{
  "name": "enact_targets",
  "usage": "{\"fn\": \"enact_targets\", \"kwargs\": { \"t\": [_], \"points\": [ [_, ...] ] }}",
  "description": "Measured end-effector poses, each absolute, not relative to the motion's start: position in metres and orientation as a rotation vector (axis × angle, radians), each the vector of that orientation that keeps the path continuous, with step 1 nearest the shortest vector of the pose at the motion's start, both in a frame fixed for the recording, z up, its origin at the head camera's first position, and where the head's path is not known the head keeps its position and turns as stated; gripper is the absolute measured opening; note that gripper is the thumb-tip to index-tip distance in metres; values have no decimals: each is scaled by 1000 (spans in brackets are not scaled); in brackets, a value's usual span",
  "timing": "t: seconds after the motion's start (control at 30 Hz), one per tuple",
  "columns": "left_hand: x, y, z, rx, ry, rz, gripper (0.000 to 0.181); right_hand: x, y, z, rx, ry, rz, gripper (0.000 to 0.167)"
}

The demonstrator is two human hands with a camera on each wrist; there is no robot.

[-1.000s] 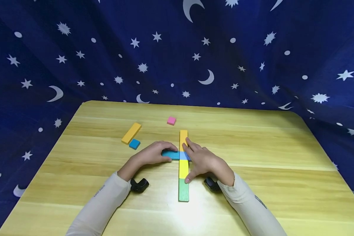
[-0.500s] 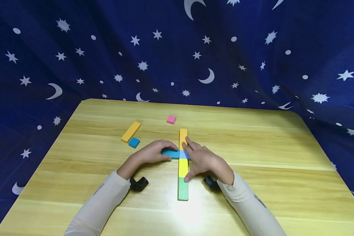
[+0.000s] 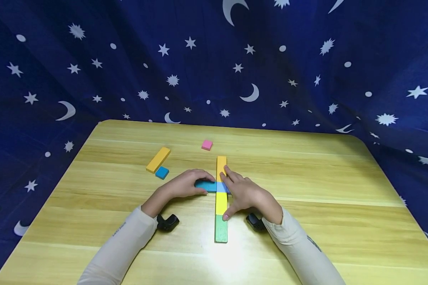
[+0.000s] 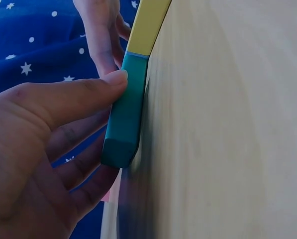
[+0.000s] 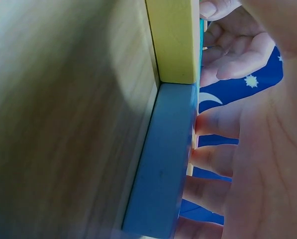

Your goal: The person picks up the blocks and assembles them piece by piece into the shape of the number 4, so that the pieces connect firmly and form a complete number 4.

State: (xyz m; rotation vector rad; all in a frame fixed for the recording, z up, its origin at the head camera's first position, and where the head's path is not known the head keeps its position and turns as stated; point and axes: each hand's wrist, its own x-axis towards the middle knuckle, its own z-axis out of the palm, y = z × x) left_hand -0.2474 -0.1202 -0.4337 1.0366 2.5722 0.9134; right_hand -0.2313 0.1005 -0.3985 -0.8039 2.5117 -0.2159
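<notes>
Flat coloured blocks form a cross on the wooden table [image 3: 306,174]. Its upright runs from an orange block [image 3: 220,163] through a light blue piece [image 3: 221,187] and a yellow block [image 3: 221,202] to a green block [image 3: 221,230]. My left hand [image 3: 186,184] pinches the teal block [image 4: 128,112], the cross's left arm, between thumb and fingers. My right hand [image 3: 249,193] spreads over the right arm, a blue block [image 5: 160,159] mostly hidden in the head view. Its fingertips touch the orange block's edge; its thumb lies where yellow meets green.
Left of the cross lie a loose orange block [image 3: 158,160] and a small blue square block [image 3: 162,172]. A pink square block [image 3: 207,145] sits farther back. A dark blue curtain [image 3: 199,71] with stars and moons hangs behind the table.
</notes>
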Motion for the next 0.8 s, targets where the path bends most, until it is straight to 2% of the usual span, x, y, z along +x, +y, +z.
{"fn": "enact_targets", "kwargs": {
  "t": [0.8],
  "points": [
    [-247,-123,-432,984,2579,877,41,-231,100,-398,-792,2513,-213,128]
  ]
}}
